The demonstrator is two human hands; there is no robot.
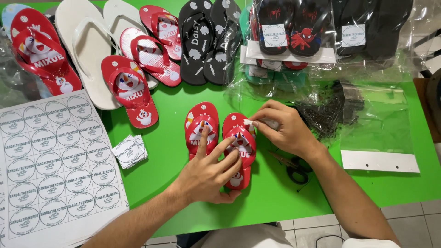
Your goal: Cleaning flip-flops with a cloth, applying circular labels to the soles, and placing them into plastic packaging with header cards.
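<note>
Small red flip-flops side by side, hands on the right one

On the green table (367, 193), the left hand (209, 177) lies flat across the small red cartoon flip-flop pair (219, 138); the right hand (285, 128) pinches a small white bit at its 12 o'clock edge. No label shows on the pair yet (bagged sandals (294, 36) at 1 o'clock have theirs).
</note>
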